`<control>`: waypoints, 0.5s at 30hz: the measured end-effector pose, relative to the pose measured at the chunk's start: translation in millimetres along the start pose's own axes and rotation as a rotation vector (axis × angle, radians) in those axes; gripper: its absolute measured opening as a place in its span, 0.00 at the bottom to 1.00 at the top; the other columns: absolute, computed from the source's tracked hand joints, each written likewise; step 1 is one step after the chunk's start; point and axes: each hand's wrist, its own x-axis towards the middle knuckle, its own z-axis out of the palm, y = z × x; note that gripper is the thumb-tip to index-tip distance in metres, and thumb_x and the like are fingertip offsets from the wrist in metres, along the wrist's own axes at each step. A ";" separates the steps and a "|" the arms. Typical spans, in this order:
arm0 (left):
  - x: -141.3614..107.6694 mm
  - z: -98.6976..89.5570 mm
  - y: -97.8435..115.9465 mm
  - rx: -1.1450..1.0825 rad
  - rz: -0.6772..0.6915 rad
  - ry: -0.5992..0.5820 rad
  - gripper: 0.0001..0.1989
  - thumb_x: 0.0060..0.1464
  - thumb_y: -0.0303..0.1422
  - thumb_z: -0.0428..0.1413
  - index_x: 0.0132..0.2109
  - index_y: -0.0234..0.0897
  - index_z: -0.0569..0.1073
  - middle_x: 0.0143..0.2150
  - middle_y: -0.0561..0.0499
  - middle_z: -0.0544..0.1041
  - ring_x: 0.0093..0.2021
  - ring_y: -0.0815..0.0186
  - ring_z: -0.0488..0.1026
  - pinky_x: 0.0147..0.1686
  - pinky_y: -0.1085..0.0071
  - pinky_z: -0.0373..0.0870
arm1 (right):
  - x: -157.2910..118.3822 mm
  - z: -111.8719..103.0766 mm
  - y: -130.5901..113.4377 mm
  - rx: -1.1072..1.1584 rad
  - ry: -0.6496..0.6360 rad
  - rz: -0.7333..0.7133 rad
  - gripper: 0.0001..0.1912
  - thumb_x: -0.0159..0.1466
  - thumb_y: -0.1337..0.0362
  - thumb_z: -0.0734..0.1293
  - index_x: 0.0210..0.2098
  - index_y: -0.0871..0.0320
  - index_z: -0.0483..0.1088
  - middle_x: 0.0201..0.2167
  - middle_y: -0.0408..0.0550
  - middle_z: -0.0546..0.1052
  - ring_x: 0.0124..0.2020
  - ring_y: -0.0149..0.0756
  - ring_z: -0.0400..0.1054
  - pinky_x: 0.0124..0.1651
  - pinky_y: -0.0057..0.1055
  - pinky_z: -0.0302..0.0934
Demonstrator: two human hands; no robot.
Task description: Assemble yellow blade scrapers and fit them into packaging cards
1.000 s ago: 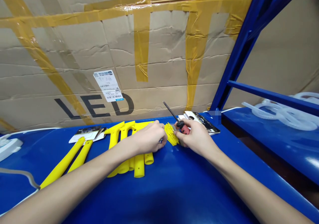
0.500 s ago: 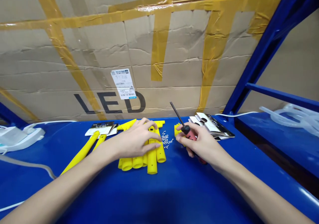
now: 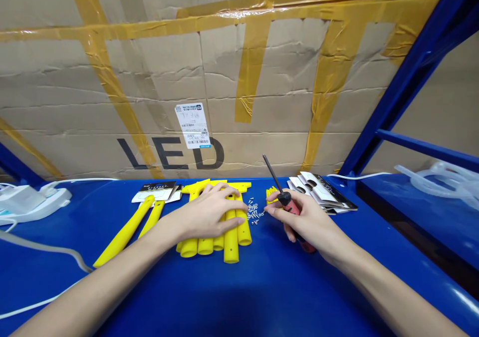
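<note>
My left hand [image 3: 205,213] lies flat over a bundle of yellow plastic tubes [image 3: 231,244], its fingers resting on top and its fingertips close to a small pile of silver screws [image 3: 254,212]. My right hand [image 3: 305,222] grips a screwdriver with a red and black handle [image 3: 290,206], its thin dark shaft pointing up and to the left. A yellow plastic part [image 3: 271,193] is partly hidden behind my right fingers. Yellow flat pieces [image 3: 213,183] lie under the far ends of the tubes.
Two long yellow bars [image 3: 123,232] lie left of my left arm, below a white card [image 3: 157,193]. Stacked printed cards [image 3: 322,192] sit at right. A large taped cardboard box [image 3: 239,77] stands behind the blue bench [image 3: 262,297]. A white power strip [image 3: 26,199] sits far left.
My hands have moved apart, uncovering the screws, and my left hand has settled on the tubes. The view has swung left. The screwdriver stays in my right hand.
</note>
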 end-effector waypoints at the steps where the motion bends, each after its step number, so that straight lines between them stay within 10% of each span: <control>1: -0.4 1.4 -1.0 0.004 -0.009 0.008 0.17 0.67 0.46 0.48 0.56 0.50 0.76 0.61 0.46 0.70 0.61 0.51 0.64 0.62 0.45 0.54 | -0.3 0.0 -0.3 0.001 -0.003 0.001 0.15 0.62 0.56 0.70 0.44 0.56 0.69 0.26 0.37 0.72 0.14 0.24 0.62 0.18 0.24 0.54; 10: -20.3 -2.7 -5.5 -0.081 -0.052 0.312 0.17 0.70 0.41 0.44 0.53 0.42 0.75 0.58 0.45 0.72 0.62 0.58 0.64 0.62 0.57 0.60 | -5.7 10.4 -16.4 -0.002 -0.079 0.060 0.19 0.60 0.52 0.71 0.46 0.55 0.68 0.21 0.34 0.67 0.15 0.26 0.61 0.16 0.23 0.52; 15: -64.2 -22.5 -29.1 0.037 -0.485 0.433 0.13 0.68 0.39 0.43 0.42 0.40 0.69 0.36 0.48 0.76 0.36 0.60 0.74 0.37 0.64 0.68 | -1.5 32.3 -31.9 -0.030 -0.146 0.095 0.16 0.61 0.54 0.70 0.45 0.55 0.68 0.14 0.32 0.64 0.12 0.26 0.57 0.13 0.22 0.47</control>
